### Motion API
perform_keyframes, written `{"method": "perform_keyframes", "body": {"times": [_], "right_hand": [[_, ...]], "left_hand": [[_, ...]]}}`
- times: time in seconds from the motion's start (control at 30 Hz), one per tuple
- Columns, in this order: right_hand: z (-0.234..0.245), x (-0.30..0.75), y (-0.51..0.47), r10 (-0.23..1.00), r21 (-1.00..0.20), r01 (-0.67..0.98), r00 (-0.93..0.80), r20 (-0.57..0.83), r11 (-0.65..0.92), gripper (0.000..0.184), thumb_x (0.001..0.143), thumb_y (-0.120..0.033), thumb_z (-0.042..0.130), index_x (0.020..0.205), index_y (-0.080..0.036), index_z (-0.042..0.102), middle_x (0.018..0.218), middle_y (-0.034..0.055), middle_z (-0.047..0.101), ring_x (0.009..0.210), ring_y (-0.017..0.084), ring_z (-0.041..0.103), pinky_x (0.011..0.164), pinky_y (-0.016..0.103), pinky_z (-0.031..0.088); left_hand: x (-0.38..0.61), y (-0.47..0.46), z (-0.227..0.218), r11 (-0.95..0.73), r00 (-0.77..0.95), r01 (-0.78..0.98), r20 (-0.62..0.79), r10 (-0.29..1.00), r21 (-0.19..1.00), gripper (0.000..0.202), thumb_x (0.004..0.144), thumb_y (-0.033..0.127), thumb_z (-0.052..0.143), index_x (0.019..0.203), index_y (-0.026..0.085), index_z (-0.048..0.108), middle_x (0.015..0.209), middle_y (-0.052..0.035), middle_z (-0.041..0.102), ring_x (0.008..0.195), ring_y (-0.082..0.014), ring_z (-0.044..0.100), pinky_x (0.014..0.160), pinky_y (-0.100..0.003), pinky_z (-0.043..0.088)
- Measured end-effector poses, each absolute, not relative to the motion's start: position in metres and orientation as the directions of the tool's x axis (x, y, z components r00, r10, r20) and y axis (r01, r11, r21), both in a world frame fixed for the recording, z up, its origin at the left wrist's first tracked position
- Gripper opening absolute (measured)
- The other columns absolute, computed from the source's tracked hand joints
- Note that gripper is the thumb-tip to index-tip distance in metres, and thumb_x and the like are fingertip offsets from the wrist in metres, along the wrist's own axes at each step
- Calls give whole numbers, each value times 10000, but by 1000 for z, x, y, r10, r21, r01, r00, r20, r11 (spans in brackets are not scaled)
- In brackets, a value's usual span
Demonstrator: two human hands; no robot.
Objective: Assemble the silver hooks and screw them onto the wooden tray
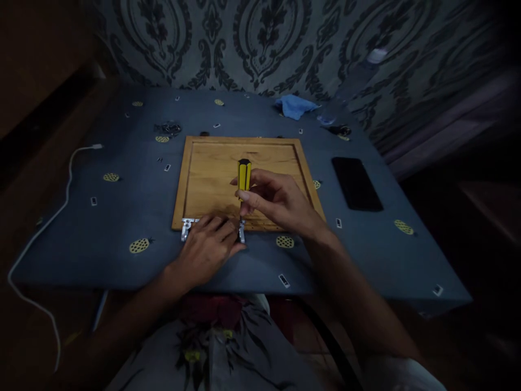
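Note:
My right hand point(277, 198) is closed around a screwdriver point(244, 175) with a yellow and black handle. The screwdriver stands upright, its tip down at a silver metal fitting point(241, 232) on the near edge of a framed wooden board point(240, 168). Across the middle of that fitting lies my left hand point(211, 241), palm down with fingers bent over the board's edge. It covers the fitting's centre, so only the two ends show. Whether the left fingers grip it or just press on it is hidden.
The board rests on a blue patterned tablecloth point(134, 212). To the right lies a black phone point(357, 183). Farther back are a blue cloth point(296, 106), a clear bottle point(352, 81) and a small dark heap point(167, 128). A white cable point(67, 187) runs down the left side.

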State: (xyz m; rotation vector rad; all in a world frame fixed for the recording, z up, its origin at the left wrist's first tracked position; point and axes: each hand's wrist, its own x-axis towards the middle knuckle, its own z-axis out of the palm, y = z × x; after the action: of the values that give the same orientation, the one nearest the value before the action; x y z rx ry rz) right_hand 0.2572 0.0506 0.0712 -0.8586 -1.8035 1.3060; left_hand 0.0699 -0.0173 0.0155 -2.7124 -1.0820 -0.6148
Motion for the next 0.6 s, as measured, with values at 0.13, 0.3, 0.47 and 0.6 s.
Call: {"method": "perform_keyframes", "body": {"times": [0.13,0.3,0.47,0.6], "right_hand": [[66,255,53,850,-974,59,-502,160,218,382,831,-518,798,841,-205,579,646,-61,608,572,127,670,559,257,527],[54,250,55,879,-976,-23,-429,207,218,431,789,-512,834,762,-211,527,637,-83,553,512,99,631,506,242,527],[52,253,54,875,-975,-65,-432,218,211,371,827,-491,810,926,-190,617,709,-59,623,559,89,652,548,225,532],[50,257,54,879,-974,-66,-419,226,219,375,842,-513,788,911,-178,637,750,-31,664,582,89,664,567,225,543]], "left_hand": [[70,-18,16,-726,657,688,431,619,-6,255,1004,354,627,1080,129,721,1076,-74,758,887,-210,668,821,-371,485],[70,-18,14,-719,648,695,438,623,-8,239,994,361,644,1023,139,725,1076,-54,766,883,-209,664,809,-361,482],[69,-17,13,-723,650,691,440,619,-4,238,994,366,645,1010,140,720,1063,-59,764,897,-211,663,817,-360,474],[69,-16,14,-730,659,684,429,618,0,231,997,358,641,1003,140,719,1073,-63,764,911,-210,666,827,-361,481]]}}
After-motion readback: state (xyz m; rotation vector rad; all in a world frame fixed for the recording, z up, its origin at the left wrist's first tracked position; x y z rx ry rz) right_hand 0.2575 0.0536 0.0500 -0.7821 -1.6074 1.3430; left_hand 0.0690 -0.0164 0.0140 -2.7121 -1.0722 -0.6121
